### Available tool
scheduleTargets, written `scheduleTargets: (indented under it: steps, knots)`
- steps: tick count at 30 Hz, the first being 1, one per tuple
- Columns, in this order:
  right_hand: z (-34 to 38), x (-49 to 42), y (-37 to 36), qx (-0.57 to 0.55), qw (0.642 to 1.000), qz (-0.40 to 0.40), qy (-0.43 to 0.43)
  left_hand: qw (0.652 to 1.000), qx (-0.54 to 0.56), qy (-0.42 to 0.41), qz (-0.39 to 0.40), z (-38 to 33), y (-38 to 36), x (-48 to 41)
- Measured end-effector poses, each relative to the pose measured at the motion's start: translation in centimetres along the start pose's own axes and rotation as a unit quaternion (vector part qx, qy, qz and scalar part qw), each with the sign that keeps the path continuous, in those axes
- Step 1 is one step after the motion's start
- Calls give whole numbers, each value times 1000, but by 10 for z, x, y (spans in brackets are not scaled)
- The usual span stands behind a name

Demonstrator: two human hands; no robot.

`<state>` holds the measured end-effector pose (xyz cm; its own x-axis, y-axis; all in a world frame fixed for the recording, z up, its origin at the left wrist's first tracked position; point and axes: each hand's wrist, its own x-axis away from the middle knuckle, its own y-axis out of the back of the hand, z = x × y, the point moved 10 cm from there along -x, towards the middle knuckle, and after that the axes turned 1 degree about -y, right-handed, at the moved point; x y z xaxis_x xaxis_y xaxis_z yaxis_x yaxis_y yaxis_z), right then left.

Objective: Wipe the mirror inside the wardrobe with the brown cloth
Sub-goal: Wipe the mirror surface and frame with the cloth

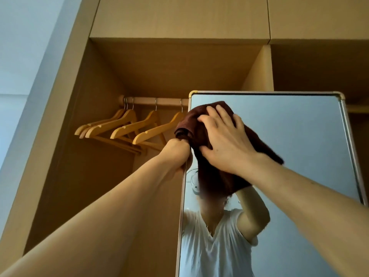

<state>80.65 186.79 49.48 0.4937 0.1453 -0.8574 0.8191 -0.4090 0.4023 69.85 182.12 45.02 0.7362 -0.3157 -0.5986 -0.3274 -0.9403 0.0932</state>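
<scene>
I press my splayed right hand (223, 140) flat on the soft, limp brown cloth (201, 124) against the metal-framed mirror (289, 156), my left hand (177, 151) clenched round the frame's edge.

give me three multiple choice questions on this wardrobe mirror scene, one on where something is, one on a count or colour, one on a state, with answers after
1. Where is the brown cloth?
A. Hanging on the rail
B. Pressed against the upper left part of the mirror
C. Lying on the wardrobe floor

2. What colour are the hangers on the rail?
A. Light wood
B. Black
C. White

3. What is the left hand doing?
A. Hanging free at the person's side
B. Lifting a hanger off the rail
C. Gripping the mirror's left edge

Answers:
1. B, the right hand lies flat on the cloth near the mirror's top left corner.
2. A, all of them are pale yellowish wood with metal hooks.
3. C, it is closed around the frame just below the cloth.
</scene>
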Motion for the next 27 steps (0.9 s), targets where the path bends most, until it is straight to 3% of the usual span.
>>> scheduleTargets:
  steps: [6, 16, 27]
  knots:
    - [2, -50, 22, -13, 999, 13, 28, 999, -47, 0, -18, 2, 1, 1]
    - [23, -43, 23, -5, 997, -5, 80, 998, -53, -18, -42, -4, 2, 6]
    - [-7, -45, 34, -27, 996, -78, 17, 995, -94, 0, -32, 2, -1, 2]
